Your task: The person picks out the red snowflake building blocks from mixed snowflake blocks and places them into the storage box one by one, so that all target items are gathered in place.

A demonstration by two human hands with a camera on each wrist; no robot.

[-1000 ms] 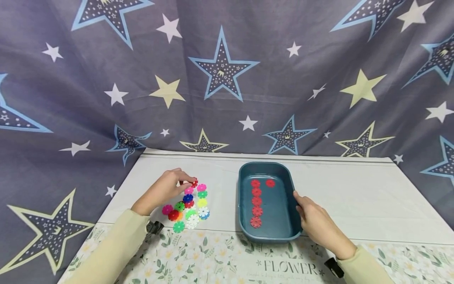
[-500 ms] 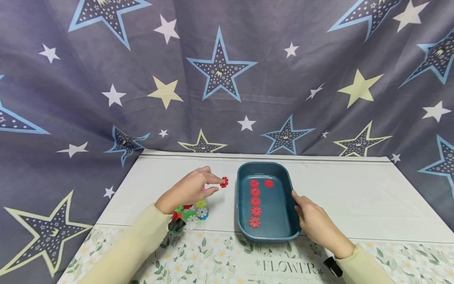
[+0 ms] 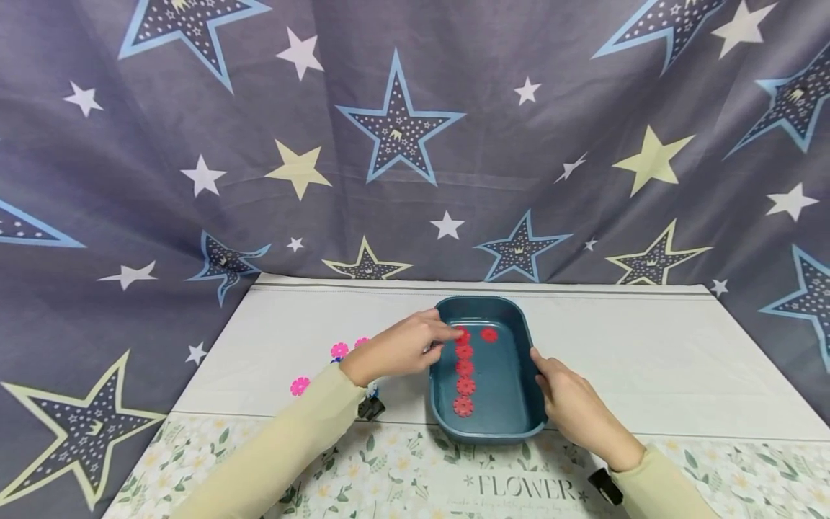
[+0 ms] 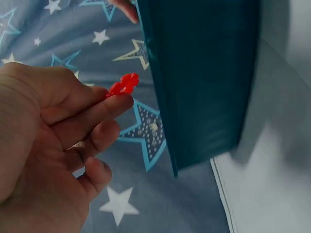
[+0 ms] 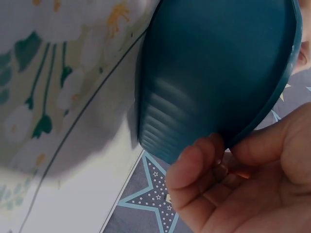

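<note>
- L hand [image 3: 405, 347] is pinching a small red scalloped plastic disc [image 4: 125, 83] at its fingertips, other fingers bending loosely; disc is sitting approx 11 o'clock (clock centred on tub, head view). Can't tell if it's touching anything below.
- R hand [image 3: 577, 404] is gripping the rim, approx 3 o'clock, of a dark-teal rectangular plastic tub [image 3: 504, 389].
- Matching red discs [image 3: 465, 368] are lying in a column down the tub's L side, plus one at 12.
- Risk: the pinch is catching little disc; a slackening grip could be dropping it askew onto the column.
- Risk: L wrist could be bumping the rim at 10, or R hand tugging, jolting the column.
- Risk: L sleeve [image 3: 285, 450] could be brushing pink scalloped plastic discs [image 3: 339, 349] at 9, outside tub.
- Edges/room: tub walls are limiting sideways moves; more floor is showing 3–6 o'clock. White cloth-covered bench [image 3: 622, 346] is stretching beyond R hand, 1–4 o'clock.
</note>
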